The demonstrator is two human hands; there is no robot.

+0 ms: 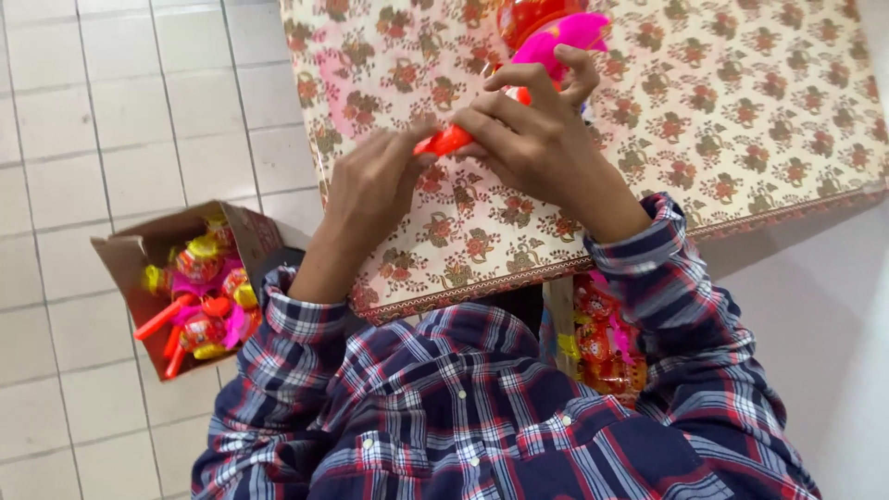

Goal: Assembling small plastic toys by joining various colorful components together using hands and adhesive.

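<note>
Two hands working over a floral tablecloth [741, 111], left hand [375, 190] pinching an orange toy handle [443, 142], right hand [528, 125] curling closed around its pink top [565, 37], cardboard box [125, 255] of similar toys sitting on the tiled floor [93, 139].

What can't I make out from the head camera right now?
- Toy: its top is cut off by the upper edge; the right hand hides its middle.
- Orange handle: its lower end is covered by the left hand.
- Bag of toys under the table: mostly hidden by the sleeve.
- Box: contents too small to tell apart.
</note>
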